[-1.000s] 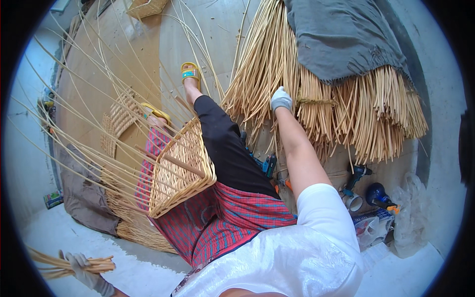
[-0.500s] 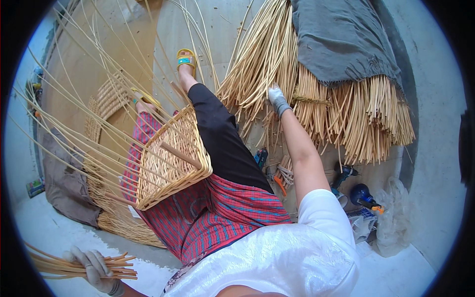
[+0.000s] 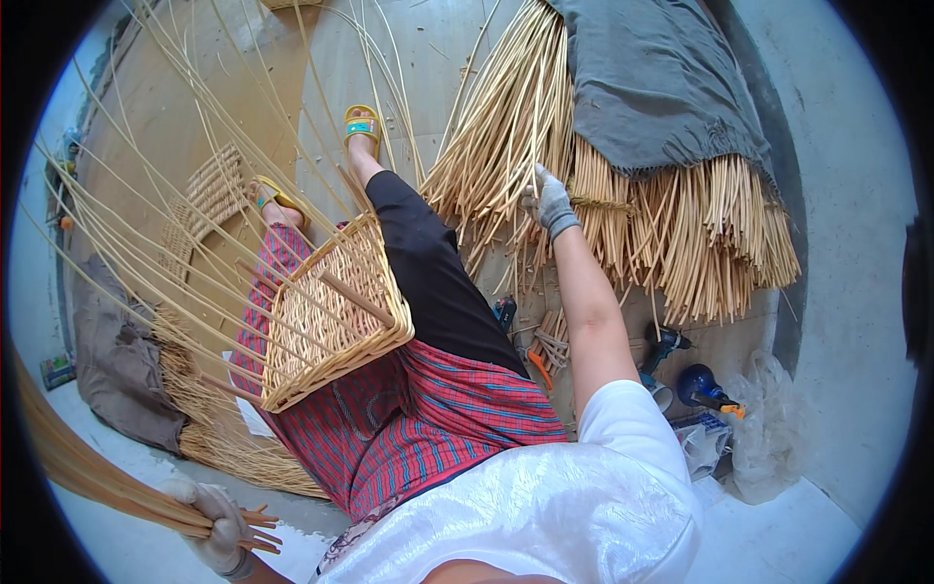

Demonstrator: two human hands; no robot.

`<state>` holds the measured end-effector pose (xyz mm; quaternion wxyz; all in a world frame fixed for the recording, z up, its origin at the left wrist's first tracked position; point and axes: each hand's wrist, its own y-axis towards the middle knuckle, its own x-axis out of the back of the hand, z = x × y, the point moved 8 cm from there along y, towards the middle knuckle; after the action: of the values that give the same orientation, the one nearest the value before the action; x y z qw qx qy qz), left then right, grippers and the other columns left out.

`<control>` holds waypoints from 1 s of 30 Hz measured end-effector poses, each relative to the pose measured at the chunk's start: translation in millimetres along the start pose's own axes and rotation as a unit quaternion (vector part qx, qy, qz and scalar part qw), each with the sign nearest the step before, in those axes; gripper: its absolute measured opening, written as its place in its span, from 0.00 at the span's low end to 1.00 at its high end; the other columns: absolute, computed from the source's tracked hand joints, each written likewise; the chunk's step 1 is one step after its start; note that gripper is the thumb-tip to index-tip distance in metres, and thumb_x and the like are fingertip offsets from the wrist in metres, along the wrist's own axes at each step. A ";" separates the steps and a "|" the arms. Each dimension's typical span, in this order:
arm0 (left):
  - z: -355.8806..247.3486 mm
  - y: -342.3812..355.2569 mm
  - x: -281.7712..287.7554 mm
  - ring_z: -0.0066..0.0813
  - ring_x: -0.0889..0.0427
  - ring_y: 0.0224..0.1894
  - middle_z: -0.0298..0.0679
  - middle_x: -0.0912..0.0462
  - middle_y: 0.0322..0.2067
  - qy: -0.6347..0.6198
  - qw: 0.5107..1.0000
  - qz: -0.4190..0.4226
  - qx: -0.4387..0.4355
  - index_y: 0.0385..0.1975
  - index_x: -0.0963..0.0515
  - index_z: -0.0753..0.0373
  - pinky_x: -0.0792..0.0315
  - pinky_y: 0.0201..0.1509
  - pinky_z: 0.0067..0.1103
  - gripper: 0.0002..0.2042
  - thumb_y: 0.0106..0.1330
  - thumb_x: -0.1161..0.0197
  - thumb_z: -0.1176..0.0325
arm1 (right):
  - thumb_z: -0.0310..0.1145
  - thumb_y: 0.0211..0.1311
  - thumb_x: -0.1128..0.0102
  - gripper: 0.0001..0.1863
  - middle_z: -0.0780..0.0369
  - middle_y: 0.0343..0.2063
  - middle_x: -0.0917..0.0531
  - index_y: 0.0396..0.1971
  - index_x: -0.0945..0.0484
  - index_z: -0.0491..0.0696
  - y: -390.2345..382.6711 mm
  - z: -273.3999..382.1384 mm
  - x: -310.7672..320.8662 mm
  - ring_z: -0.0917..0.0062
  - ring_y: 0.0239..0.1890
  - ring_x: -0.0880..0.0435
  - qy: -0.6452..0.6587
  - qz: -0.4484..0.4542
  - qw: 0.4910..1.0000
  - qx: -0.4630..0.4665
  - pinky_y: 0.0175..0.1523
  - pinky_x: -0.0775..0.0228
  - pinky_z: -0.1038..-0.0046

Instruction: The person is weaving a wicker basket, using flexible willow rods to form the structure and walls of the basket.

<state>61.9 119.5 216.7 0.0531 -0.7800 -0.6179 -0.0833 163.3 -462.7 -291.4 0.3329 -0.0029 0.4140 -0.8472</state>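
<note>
A half-woven wicker basket (image 3: 326, 316) rests on my lap, with long loose stakes fanning out to the upper left. My left hand (image 3: 216, 522), in a pale glove, is closed around a bundle of cane rods (image 3: 83, 467) at the lower left. My right hand (image 3: 548, 201), in a grey glove, reaches out to the big heap of cut cane rods (image 3: 623, 209) on the floor and grips some of its rods. A grey cloth (image 3: 657, 83) covers the top of that heap.
Woven panels (image 3: 209, 195) lie on a brown mat beyond my feet in yellow sandals (image 3: 362, 122). A dark cloth (image 3: 117, 355) and a flat wicker piece (image 3: 243, 453) lie left. A cordless drill (image 3: 662, 346), a blue tool (image 3: 705, 389) and plastic bags (image 3: 769, 438) sit at right.
My left hand has lifted the rod bundle higher, so it sweeps up the left edge. My right hand has shifted slightly up along the cane heap. The basket has stayed on my lap.
</note>
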 end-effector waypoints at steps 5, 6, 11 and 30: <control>6.7 -5.8 14.5 0.21 0.36 0.11 0.34 0.31 0.22 -0.017 1.000 -0.013 0.013 0.59 0.37 0.64 0.37 0.12 0.17 0.30 0.55 0.33 0.81 | 0.44 0.77 0.53 0.17 0.60 0.41 0.12 0.48 0.21 0.48 5.0 6.5 -35.3 0.83 0.17 0.26 0.154 0.143 0.977 -0.046 0.17 0.32 0.81; 9.7 -6.5 17.4 0.21 0.36 0.11 0.35 0.31 0.22 -0.013 0.999 -0.027 0.021 0.59 0.36 0.64 0.37 0.12 0.17 0.30 0.55 0.34 0.81 | 0.43 0.77 0.53 0.17 0.60 0.41 0.12 0.50 0.22 0.47 7.4 6.6 -38.3 0.84 0.18 0.26 0.183 0.157 0.969 -0.059 0.17 0.31 0.81; 17.9 -6.4 20.7 0.22 0.36 0.11 0.36 0.31 0.22 -0.031 0.997 -0.069 0.005 0.55 0.38 0.62 0.37 0.10 0.17 0.28 0.55 0.33 0.81 | 0.38 0.73 0.43 0.12 0.63 0.29 0.17 0.40 0.18 0.44 13.0 10.4 -68.4 0.81 0.21 0.21 0.262 0.223 0.939 -0.008 0.23 0.23 0.81; 38.3 -50.0 3.5 0.19 0.34 0.13 0.30 0.35 0.17 -0.061 0.997 -0.043 0.015 0.54 0.36 0.68 0.36 0.14 0.15 0.27 0.56 0.29 0.75 | 0.35 0.77 0.54 0.09 0.74 0.14 0.31 0.48 0.27 0.49 -113.6 69.0 18.0 0.91 0.09 0.36 -0.190 0.107 0.964 -0.150 0.10 0.42 0.88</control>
<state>16.5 141.5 178.8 0.0230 -0.7554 -0.6543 -0.0287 104.8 -471.8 -171.0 0.4896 -0.1692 0.4638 -0.7187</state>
